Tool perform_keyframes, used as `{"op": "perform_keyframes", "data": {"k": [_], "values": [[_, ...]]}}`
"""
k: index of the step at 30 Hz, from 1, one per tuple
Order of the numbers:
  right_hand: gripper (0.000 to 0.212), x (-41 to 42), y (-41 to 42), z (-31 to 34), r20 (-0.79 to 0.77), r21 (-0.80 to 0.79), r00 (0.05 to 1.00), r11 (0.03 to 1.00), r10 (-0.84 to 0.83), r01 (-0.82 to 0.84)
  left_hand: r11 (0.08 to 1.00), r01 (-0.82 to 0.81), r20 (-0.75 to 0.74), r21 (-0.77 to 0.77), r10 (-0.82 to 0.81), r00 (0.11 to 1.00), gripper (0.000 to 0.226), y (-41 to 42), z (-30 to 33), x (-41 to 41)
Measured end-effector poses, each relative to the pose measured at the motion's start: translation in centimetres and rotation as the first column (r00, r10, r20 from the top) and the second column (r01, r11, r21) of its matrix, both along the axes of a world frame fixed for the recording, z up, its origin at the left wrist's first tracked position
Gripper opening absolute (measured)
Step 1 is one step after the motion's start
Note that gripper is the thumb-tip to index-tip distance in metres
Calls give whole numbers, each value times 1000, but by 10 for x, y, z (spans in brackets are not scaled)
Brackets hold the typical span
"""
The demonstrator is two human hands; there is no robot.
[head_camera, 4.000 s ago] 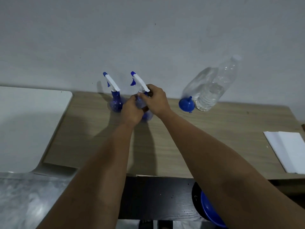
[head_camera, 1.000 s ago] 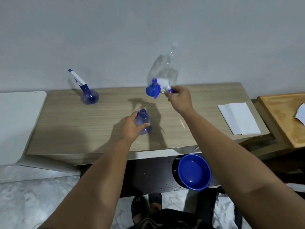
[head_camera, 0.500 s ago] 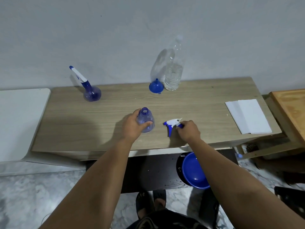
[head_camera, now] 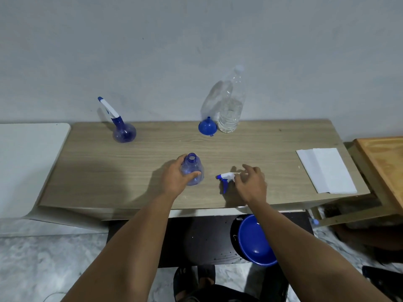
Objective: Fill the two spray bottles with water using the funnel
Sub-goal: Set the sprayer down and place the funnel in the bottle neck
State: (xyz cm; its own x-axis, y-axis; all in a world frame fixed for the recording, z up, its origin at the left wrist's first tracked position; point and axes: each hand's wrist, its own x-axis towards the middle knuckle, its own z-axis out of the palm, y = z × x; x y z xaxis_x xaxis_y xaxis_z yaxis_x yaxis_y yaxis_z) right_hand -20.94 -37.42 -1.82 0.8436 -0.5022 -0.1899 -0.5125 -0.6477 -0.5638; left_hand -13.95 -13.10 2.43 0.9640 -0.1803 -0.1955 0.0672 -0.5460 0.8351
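My left hand (head_camera: 176, 177) grips an uncapped blue spray bottle (head_camera: 193, 171) standing upright at the middle of the wooden table (head_camera: 109, 171). Its white and blue spray head (head_camera: 225, 178) lies on the table just right of it. My right hand (head_camera: 251, 185) hovers over the spray head with fingers spread and holds nothing. A second blue spray bottle (head_camera: 123, 131) with its head on stands at the back left. A blue funnel (head_camera: 207, 126) sits upside down at the back, beside a clear water bottle (head_camera: 231, 105) that is partly full.
A folded white cloth (head_camera: 326, 170) lies at the table's right end. A blue bowl (head_camera: 256, 240) sits on a dark lower shelf under the front edge. A white surface (head_camera: 26, 166) adjoins on the left, an orange wooden top (head_camera: 383, 166) on the right.
My right hand carried the spray head from the back to the table front, set it down and let go, fingers now spread. My left hand still holds the bottle.
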Motion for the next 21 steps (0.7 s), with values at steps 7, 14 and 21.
{"op": "perform_keyframes", "data": {"k": [7,14,21], "values": [[54,117,22,53,60,-41,963,965,261,-259,998,-35,0,-46,35,999,55,2,2,31],[56,239,60,51,-301,-254,811,777,502,-576,998,-48,77,-31,50,996,58,-2,-13,83],[60,249,67,25,-516,-429,748,630,417,-647,995,-46,94,-88,54,994,61,0,-26,95]]}}
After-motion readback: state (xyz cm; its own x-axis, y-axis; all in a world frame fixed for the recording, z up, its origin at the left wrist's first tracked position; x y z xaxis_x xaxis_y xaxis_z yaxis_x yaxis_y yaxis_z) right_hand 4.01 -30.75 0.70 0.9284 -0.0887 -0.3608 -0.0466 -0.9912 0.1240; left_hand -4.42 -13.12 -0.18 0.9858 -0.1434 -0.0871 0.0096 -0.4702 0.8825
